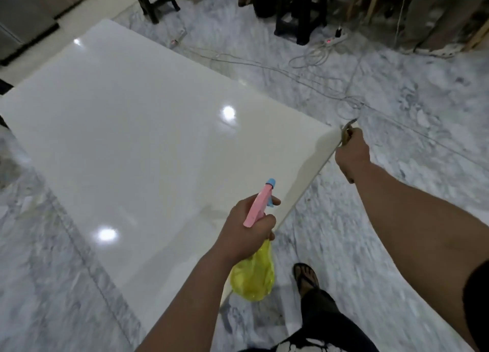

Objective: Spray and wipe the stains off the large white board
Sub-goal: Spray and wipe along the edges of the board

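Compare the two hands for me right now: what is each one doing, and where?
The left hand grips the spray bottle above the white board's near edge. The right hand is farther out at the board's corner, curled round something small and blurred. The left forearm is nearer the camera's centre. Both hands are closed on something.

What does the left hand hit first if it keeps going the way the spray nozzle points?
Probably the white board. The left hand aims the spray bottle up-frame over it, with nothing between nozzle and glossy surface. The hand's height above it is unclear.

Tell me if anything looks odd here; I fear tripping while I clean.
Loose cables sprawl tangled over the floor beyond the board, from a power strip. One runs close to the board's far corner. Nothing looks spilled.
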